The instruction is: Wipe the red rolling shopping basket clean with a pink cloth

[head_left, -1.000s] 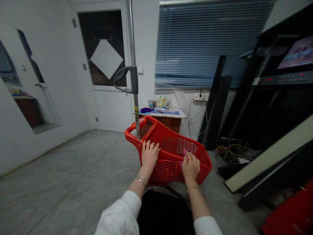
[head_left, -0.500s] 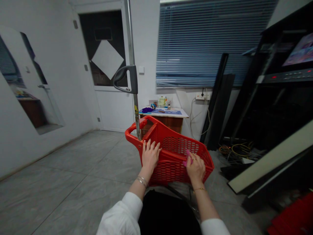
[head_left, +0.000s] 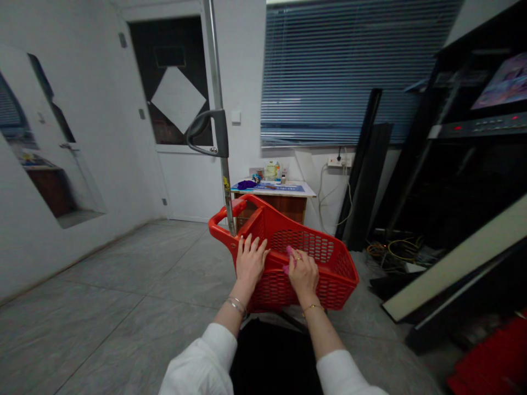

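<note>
A red plastic shopping basket (head_left: 325, 274) with perforated walls stands on the tiled floor in front of me. My left hand (head_left: 250, 260) lies flat on its near rim at the left corner, fingers spread. My right hand (head_left: 303, 272) presses a small pink cloth (head_left: 289, 254) against the same rim, fingers curled over it. A metal pole with a grey handle (head_left: 208, 133) rises from the basket's far left end.
A small wooden table (head_left: 275, 197) with bottles and papers stands by the far wall under closed blinds. Black panels (head_left: 362, 181) lean at the right above a tangle of cables (head_left: 391, 253). A dark cabinet with a screen fills the right side. A white door is behind the pole.
My right hand has slid the pink cloth leftward along the basket's near rim, toward my left hand. The left hand has stayed put.
</note>
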Demonstrator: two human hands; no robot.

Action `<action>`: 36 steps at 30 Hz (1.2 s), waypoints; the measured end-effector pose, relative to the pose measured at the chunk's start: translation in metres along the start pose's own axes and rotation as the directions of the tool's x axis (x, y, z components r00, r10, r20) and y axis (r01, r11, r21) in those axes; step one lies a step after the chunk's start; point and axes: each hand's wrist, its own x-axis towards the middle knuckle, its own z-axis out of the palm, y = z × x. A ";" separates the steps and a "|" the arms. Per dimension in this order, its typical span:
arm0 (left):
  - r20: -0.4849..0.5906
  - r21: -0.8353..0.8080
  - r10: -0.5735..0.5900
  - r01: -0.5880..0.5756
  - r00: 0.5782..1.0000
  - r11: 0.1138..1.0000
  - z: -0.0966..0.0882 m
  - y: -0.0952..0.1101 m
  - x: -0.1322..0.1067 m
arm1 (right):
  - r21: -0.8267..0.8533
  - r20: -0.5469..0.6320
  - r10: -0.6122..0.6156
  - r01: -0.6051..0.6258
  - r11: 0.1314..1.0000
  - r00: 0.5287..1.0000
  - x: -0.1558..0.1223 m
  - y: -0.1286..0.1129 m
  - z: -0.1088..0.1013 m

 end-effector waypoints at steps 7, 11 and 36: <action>-0.016 -0.036 -0.022 0.022 1.000 0.999 0.002 0.004 0.002 | -0.086 -0.189 0.241 -0.261 0.962 0.952 -0.009 0.073 -0.024; -0.008 -0.046 -0.020 0.020 1.000 0.999 0.002 0.005 0.002 | -0.025 -0.118 0.154 -0.158 0.987 0.981 -0.001 0.012 -0.005; -0.026 -0.020 -0.004 0.003 1.000 1.000 0.005 0.009 0.002 | 0.022 -0.013 0.109 -0.109 0.994 0.994 0.004 -0.009 0.002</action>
